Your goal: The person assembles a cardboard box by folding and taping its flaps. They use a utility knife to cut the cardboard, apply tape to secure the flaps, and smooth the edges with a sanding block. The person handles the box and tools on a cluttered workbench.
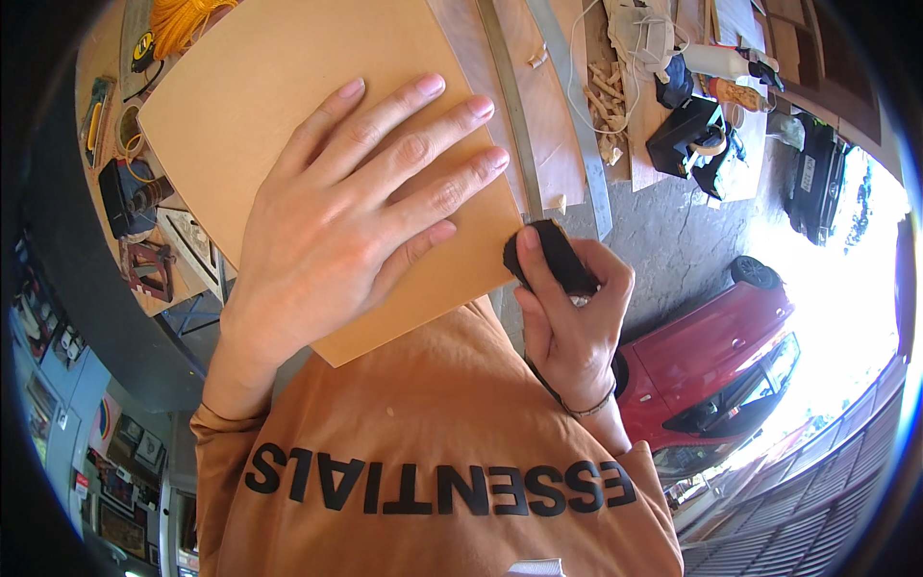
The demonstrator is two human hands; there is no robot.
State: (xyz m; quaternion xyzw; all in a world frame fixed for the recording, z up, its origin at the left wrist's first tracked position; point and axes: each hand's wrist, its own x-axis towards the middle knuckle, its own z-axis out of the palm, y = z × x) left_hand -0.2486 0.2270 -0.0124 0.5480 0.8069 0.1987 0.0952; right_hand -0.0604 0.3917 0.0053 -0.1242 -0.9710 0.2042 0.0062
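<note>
A smooth tan sheet with straight edges spans the bench and overhangs its near side, in front of my body. My left hand lies flat on it, fingers stretched out and spread toward the far right. At the sheet's near right corner my right hand pinches a small black pad between thumb and fingers. The pad is close against the sheet's edge; whether it touches, I cannot tell. A dark cord circles my right wrist.
Left of the sheet lie orange rope, a tape measure, a yellow-black cutter, a drill and a set square. To the right are a metal ruler, wood scraps and a black box. A red car stands beyond.
</note>
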